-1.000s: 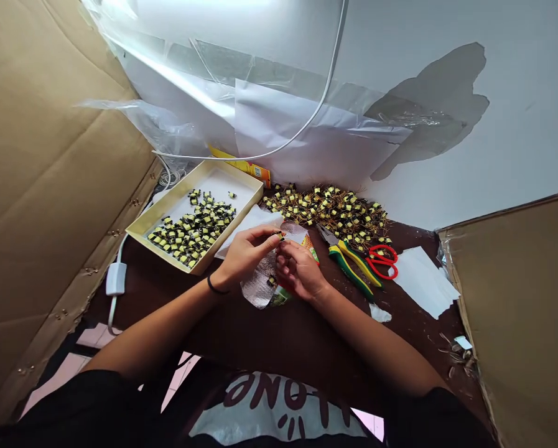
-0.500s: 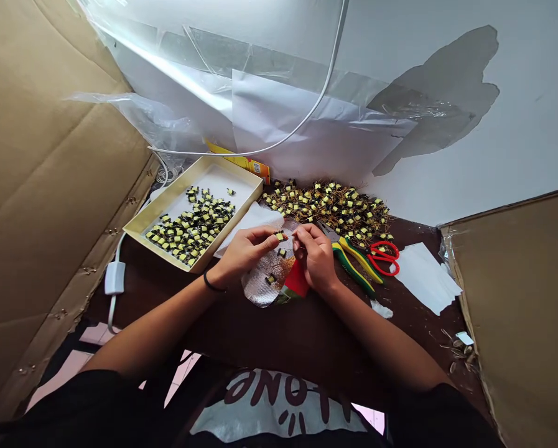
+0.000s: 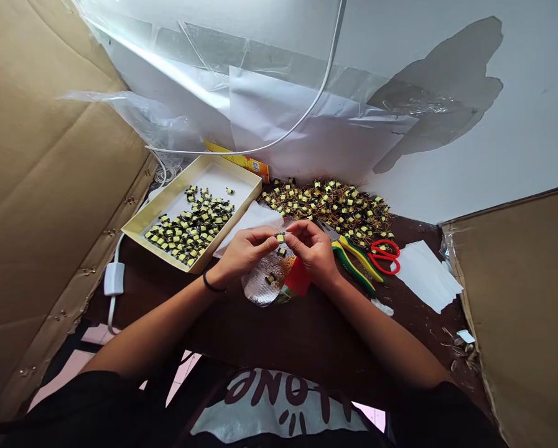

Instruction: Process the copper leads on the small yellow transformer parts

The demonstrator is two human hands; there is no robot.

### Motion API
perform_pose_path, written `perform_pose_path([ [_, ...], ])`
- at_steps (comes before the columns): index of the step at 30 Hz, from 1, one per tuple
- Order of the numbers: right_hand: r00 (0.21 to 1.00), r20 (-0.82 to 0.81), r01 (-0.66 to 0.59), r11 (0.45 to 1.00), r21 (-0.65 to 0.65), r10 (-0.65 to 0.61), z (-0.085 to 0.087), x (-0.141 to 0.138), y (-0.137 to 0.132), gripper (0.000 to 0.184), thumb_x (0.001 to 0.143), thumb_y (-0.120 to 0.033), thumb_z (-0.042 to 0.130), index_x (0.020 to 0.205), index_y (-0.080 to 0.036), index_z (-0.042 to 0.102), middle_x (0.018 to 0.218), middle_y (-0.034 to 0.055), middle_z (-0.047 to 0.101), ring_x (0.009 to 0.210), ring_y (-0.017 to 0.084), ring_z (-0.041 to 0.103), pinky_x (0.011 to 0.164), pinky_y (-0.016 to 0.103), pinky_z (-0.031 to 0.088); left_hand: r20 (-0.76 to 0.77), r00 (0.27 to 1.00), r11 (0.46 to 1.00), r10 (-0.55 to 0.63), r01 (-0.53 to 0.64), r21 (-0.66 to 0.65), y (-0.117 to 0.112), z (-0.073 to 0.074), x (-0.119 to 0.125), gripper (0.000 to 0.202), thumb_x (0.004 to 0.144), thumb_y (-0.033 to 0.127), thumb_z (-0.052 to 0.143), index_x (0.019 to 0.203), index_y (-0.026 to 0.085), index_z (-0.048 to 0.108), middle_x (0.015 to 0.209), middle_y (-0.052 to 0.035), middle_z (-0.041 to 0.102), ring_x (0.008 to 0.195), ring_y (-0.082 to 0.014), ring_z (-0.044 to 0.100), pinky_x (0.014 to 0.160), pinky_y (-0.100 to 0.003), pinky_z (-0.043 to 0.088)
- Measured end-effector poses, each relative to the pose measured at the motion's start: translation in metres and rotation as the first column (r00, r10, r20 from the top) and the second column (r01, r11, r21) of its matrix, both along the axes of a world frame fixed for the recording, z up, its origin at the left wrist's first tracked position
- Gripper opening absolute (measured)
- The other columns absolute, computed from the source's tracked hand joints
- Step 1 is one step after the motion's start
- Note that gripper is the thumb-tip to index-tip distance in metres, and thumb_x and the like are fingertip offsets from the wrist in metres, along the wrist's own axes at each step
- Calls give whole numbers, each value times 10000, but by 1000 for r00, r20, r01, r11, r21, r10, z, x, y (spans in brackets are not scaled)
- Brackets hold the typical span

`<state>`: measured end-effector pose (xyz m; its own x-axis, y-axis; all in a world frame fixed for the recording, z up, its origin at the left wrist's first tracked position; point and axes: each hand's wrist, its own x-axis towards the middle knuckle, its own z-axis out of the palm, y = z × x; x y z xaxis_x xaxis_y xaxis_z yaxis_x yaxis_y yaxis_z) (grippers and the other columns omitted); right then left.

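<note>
Silver foil-lined wrapper [image 3: 256, 289] with a red and green printed side lies on the dark brown tabletop [image 3: 241, 336], below the two hands. The left hand [image 3: 248, 252], wearing a thin black band [image 3: 209, 283] at the wrist, has its thumb and forefinger clamped on a small black component with a pale yellow block at its middle [image 3: 280, 238], raised above the wrapper. The right hand [image 3: 316, 254] meets it from the other side, thumb tip and forefinger at the component's right end; whether they grip it cannot be told. Two similar black-and-yellow pieces [image 3: 270, 278] rest on the foil beneath. To the left, a shallow cream-coloured rectangular tray [image 3: 234, 219] contains many loose components of like form, gathered mostly in its nearer part. A folded white sheet [image 3: 248, 224] lies between tray and wrapper. Behind the right hand spreads a heap of yellow-and-black components with fine copper-coloured wires [image 3: 330, 205]. Pliers with green and yellow handles [image 3: 353, 269] lie just right of that hand, beside red looped handles [image 3: 385, 257]; farther right is a white paper piece [image 3: 428, 277].
</note>
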<state>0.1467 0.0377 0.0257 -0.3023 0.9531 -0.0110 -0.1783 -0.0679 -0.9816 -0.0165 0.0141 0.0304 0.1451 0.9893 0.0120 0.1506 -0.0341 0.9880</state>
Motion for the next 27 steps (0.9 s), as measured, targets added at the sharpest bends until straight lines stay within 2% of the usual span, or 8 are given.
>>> perform_pose_path([
  [4,1000,-4,-6,1000,-7,6,-2,0,1,257,680,-391,754,805,-212,619,700,-33,567,613,100,472,573,232,369,18,1000,1000,3,-3,-3,0,2,0,491,739,614,651,819,138,745,897,-100,730,856,-224,646,784,-300,488],
  [12,999,-29,-22,1000,-1,22,-4,0,1,167,732,-337,711,789,-208,621,698,-36,549,595,87,451,536,219,343,64,998,999,10,-7,-44,0,5,2,437,721,571,690,827,150,739,867,-73,730,825,-214,648,732,-281,493],
  [17,1000,-16,-18,1000,-20,18,-3,0,0,225,719,-403,717,782,-212,617,680,-33,544,584,94,450,517,222,339,90,995,997,40,-34,-69,0,1,2,450,691,576,718,823,147,752,878,-77,728,840,-212,637,758,-292,482],
  [19,1000,-6,-10,1000,-20,10,-3,0,-1,233,738,-428,697,793,-215,621,667,-34,535,568,93,441,512,224,340,132,989,990,69,-52,-129,-1,1,3,430,687,557,733,832,153,755,827,-68,717,808,-204,626,721,-288,478],
  [22,1000,-23,-20,1000,-15,20,-4,1,-2,211,798,-431,633,834,-223,627,690,-34,546,545,85,433,512,226,351,279,951,972,132,-69,-227,-1,2,6,411,653,510,778,848,150,753,749,-50,681,694,-156,579,629,-260,448],
  [24,999,-27,-46,999,-11,45,-4,0,-2,203,814,-424,612,854,-227,630,729,-28,570,554,87,447,522,229,368,356,919,966,168,-80,-247,-1,2,6,411,633,486,799,851,141,746,748,-44,667,639,-120,535,588,-239,418],
  [27,998,5,-58,998,-11,58,-4,0,-1,207,799,-425,629,851,-224,633,717,-28,576,566,94,458,526,229,377,376,911,967,171,-82,-242,0,2,7,376,665,449,786,870,140,726,778,-42,661,616,-96,502,563,-223,390],
])
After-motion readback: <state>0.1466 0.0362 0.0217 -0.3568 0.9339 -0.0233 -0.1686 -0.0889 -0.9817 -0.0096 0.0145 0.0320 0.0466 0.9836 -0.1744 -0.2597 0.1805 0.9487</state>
